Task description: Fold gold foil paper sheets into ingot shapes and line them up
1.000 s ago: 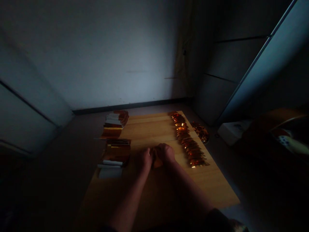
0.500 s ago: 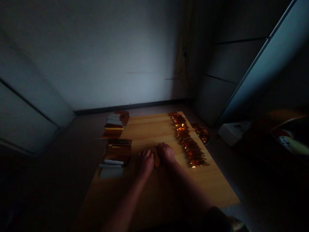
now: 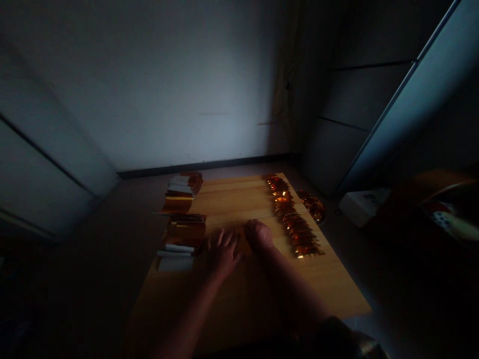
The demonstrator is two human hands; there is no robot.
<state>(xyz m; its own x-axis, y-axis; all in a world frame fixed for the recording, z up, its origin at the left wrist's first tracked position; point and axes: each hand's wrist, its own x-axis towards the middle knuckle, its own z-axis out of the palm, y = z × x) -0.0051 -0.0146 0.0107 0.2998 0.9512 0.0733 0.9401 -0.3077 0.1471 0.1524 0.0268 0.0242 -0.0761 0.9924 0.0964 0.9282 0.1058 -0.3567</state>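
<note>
- While a small orange foil piece (image 3: 242, 245) is being pressed against the wooden worktop (image 3: 232, 197), around the middle of its near half, most of it is being hidden by both hands, so its exact shape cannot be told.
- The left hand (image 3: 222, 252) is being held open and low, spread wide over the piece's left side; no firm grip can be made out.
- The right hand (image 3: 259, 235) is being kept curled narrow against the piece's right side; whether the piece is being pinched or only pressed cannot be told.
- A row of folded gold-orange foil pieces (image 3: 292, 219) is being left along the worktop's right edge, just beyond the right hand.
- An upper foil stack (image 3: 179, 192) and a lower foil stack (image 3: 184, 232) are being kept at the left edge, with white paper strips (image 3: 175, 262) at the lower stack's near end.
- A loose foil heap (image 3: 312, 206) is being left on the floor just off the right edge.
- Work on this single piece is judged to be in hand, and steady, careful pressure seems called for next, as thin foil is easily creased or torn.
</note>
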